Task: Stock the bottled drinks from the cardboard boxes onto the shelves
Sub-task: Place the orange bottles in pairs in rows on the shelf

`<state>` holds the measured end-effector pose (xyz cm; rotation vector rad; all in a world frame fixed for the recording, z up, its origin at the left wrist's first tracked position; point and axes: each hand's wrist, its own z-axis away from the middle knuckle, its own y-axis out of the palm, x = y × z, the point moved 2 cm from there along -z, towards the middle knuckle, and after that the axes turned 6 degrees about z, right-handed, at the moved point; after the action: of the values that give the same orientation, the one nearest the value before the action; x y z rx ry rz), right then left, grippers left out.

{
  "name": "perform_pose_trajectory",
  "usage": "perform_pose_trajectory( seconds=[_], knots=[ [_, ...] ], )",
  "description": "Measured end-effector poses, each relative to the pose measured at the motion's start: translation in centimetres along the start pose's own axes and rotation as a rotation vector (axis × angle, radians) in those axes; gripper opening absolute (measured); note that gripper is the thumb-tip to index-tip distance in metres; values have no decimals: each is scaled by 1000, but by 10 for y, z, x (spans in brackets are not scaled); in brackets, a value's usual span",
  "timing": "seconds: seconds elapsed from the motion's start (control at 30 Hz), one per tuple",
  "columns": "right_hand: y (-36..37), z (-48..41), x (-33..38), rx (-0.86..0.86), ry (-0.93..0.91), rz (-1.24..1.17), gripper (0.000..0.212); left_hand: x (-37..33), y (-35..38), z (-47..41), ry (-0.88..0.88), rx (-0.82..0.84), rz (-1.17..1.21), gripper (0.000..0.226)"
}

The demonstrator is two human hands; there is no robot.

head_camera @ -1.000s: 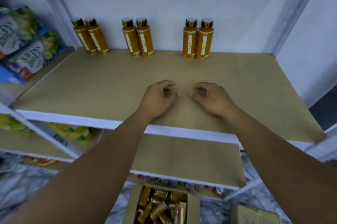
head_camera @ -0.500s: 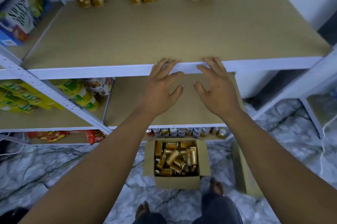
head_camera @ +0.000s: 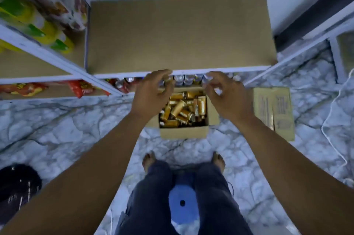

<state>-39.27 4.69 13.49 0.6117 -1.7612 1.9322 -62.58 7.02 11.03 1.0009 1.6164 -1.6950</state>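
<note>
An open cardboard box (head_camera: 183, 132) stands on the marble floor below me, filled with several orange bottled drinks (head_camera: 181, 111) lying jumbled. My left hand (head_camera: 151, 93) hovers over the box's left side with fingers loosely curled and nothing in it. My right hand (head_camera: 224, 96) hovers over the box's right side, fingers also loosely bent and holding nothing. A bare brown shelf board (head_camera: 180, 33) lies just beyond the hands.
A closed cardboard box (head_camera: 274, 110) sits right of the open one. Cans (head_camera: 189, 79) line the lowest shelf behind the hands. Snack packs (head_camera: 28, 89) and yellow-green bottles (head_camera: 44, 29) fill the left shelves. A white cable (head_camera: 329, 119) lies at right, a blue stool (head_camera: 182, 204) under me.
My view tipped down from the upper shelf with its standing bottles to the floor. Both hands came off the shelf and dropped down to just above the open box.
</note>
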Motion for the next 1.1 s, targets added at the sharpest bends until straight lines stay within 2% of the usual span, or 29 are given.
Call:
perform_pose_trajectory(
  seconds=[0.27, 0.5, 0.67, 0.73, 0.83, 1.1],
  knots=[
    [171, -24, -167, 179, 211, -14, 29, 221, 137, 26, -386, 31, 62, 32],
    [335, -17, -302, 97, 390, -90, 27, 376, 248, 51, -511, 147, 46, 36],
    [402, -23, -349, 97, 414, -76, 51, 429, 302, 29, -455, 231, -17, 44],
    [420, -29, -358, 48, 410, -51, 57, 442, 320, 13, -426, 249, -30, 50],
    [440, -31, -364, -65, 389, -29, 61, 456, 344, -6, -429, 272, -32, 60],
    [455, -26, -376, -213, 387, -50, 63, 474, 365, -12, -481, 248, -51, 72]
  ],
)
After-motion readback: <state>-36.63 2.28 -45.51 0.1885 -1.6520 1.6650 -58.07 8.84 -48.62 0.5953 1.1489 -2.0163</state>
